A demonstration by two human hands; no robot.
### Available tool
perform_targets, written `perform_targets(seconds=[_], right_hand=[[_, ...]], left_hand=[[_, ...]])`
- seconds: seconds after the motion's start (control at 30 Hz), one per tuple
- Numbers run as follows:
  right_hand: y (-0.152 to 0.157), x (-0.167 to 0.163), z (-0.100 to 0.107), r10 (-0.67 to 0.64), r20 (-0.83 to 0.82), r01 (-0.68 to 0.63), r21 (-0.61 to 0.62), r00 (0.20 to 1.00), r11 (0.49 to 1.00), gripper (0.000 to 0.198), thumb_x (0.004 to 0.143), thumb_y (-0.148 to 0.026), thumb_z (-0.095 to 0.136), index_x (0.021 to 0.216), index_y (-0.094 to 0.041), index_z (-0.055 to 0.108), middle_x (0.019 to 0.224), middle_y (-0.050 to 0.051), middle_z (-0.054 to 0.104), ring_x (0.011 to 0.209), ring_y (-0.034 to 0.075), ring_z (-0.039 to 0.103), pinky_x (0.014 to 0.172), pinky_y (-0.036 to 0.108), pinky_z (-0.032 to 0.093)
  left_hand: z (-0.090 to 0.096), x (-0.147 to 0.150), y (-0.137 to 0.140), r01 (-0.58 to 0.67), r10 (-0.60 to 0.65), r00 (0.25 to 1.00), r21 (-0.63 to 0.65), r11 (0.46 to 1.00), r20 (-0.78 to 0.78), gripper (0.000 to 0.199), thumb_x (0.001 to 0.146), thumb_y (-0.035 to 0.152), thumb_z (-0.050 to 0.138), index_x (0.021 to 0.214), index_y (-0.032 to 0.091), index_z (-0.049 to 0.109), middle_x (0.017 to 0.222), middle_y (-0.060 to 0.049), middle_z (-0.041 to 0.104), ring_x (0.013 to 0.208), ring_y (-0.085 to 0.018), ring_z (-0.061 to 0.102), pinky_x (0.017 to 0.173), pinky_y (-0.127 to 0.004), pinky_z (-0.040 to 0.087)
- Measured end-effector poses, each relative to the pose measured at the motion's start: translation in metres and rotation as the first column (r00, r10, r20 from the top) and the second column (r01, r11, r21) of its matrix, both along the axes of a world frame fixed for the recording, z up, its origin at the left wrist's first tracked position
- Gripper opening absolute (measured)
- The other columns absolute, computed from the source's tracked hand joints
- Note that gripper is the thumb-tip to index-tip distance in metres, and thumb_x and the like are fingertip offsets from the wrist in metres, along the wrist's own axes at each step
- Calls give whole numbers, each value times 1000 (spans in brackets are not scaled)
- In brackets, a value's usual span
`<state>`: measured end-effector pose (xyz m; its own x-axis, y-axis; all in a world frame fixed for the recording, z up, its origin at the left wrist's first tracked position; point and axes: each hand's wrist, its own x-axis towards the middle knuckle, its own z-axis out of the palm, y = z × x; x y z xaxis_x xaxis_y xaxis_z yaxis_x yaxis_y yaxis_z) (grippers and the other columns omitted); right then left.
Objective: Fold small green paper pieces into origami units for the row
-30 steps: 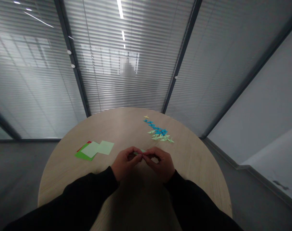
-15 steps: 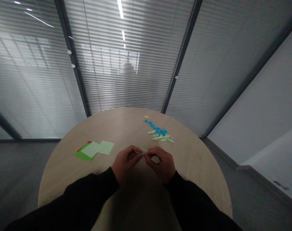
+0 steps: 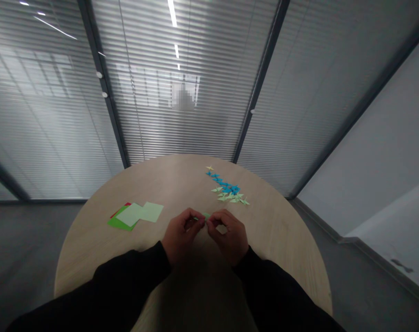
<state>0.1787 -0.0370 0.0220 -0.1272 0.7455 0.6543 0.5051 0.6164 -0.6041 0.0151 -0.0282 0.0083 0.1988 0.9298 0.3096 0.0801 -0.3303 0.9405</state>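
Note:
Between my fingertips is a small piece of folded light green paper (image 3: 206, 215), mostly hidden by the fingers. My left hand (image 3: 182, 230) pinches it from the left, thumb and forefinger together. From the right, my right hand (image 3: 229, 233) pinches it too, its thumb and forefinger curled in a ring. The two hands almost touch above the table. Beyond them lie several folded pale green paper cranes (image 3: 235, 198), with blue paper cranes (image 3: 226, 185) behind and a yellow one (image 3: 209, 168) farthest off.
Pale green square sheets (image 3: 151, 212) overlap on the left of the round wooden table (image 3: 281, 258), over a brighter green sheet (image 3: 121, 225) and a red one (image 3: 127, 204). Glass panels with blinds (image 3: 181, 129) stand behind the table, and a white wall (image 3: 378, 184) on the right.
My right hand has shifted slightly left, closer to my left hand. Both hands keep their pinch on the folded paper; the sheets and cranes lie as before.

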Motion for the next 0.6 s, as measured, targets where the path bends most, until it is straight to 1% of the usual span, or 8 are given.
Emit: perform_targets(seconds=[0.1, 0.17, 0.2, 0.33, 0.4, 0.5, 0.57, 0.6], right_hand=[[1, 0, -2, -10, 10, 10, -6, 1000, 1000, 6, 82, -21, 60, 76, -22, 60, 73, 2, 61, 65, 15, 60, 63, 28, 50], [2, 1, -3, 12, 10, -12, 2, 1000, 1000, 1, 82, -21, 61, 82, -22, 62, 77, 3, 63, 67, 16, 61, 64, 29, 52], [3, 2, -4, 30, 8, -30, 15, 1000, 999, 3, 82, -21, 61, 85, -22, 62, 81, 3, 64, 69, 16, 62, 65, 29, 53], [6, 5, -6, 79, 14, -80, 97, 997, 992, 9, 83, -19, 62, 90, -23, 66, 93, 6, 65, 80, 18, 64, 64, 29, 55], [8, 7, -8, 55, 48, -61, 138, 997, 989, 12, 84, -20, 62, 94, -25, 68, 99, 7, 66, 85, 19, 65, 68, 31, 56], [10, 10, -11, 6, 105, -34, 260, 994, 965, 16, 85, -19, 62, 97, -26, 69, 102, 7, 67, 91, 20, 65, 78, 35, 56], [11, 11, -12, -6, 124, -36, 332, 992, 943, 16, 85, -16, 63, 95, -26, 69, 101, 6, 67, 91, 19, 65, 80, 35, 55], [11, 11, -12, -10, 133, -38, 348, 991, 937, 15, 84, -15, 63, 94, -25, 69, 100, 6, 67, 91, 19, 65, 79, 34, 55]], left_hand=[[1, 1, 0, -11, 11, 1000, 22, 1000, -9, 19, 86, 35, 61, 89, 17, 61, 80, -4, 66, 72, -16, 61, 67, -27, 47], [1, 1, -1, -15, 15, 1000, 12, 1000, -4, 19, 85, 35, 61, 91, 17, 61, 80, -3, 66, 72, -15, 61, 66, -27, 48], [1, 1, -1, -8, 8, 1000, 3, 1000, 8, 19, 86, 34, 61, 93, 17, 61, 81, -3, 66, 73, -15, 62, 67, -27, 48], [-1, 1, -1, 57, -54, 995, -30, 998, 86, 21, 87, 34, 60, 99, 17, 59, 89, -5, 66, 79, -16, 64, 71, -28, 50], [-2, 1, -1, 73, -67, 990, -42, 996, 121, 22, 87, 34, 59, 100, 17, 59, 89, -5, 65, 81, -16, 64, 73, -29, 51], [-3, 1, -1, 74, -68, 986, -37, 997, 154, 22, 88, 35, 58, 99, 16, 58, 85, -4, 65, 80, -16, 63, 74, -30, 51], [-2, 1, 0, 65, -59, 984, -32, 997, 167, 22, 87, 35, 59, 98, 16, 58, 84, -3, 64, 79, -15, 62, 73, -29, 50], [-2, 2, 0, 64, -57, 983, -33, 997, 172, 21, 87, 35, 60, 97, 16, 58, 83, -3, 64, 78, -15, 62, 73, -29, 50]])
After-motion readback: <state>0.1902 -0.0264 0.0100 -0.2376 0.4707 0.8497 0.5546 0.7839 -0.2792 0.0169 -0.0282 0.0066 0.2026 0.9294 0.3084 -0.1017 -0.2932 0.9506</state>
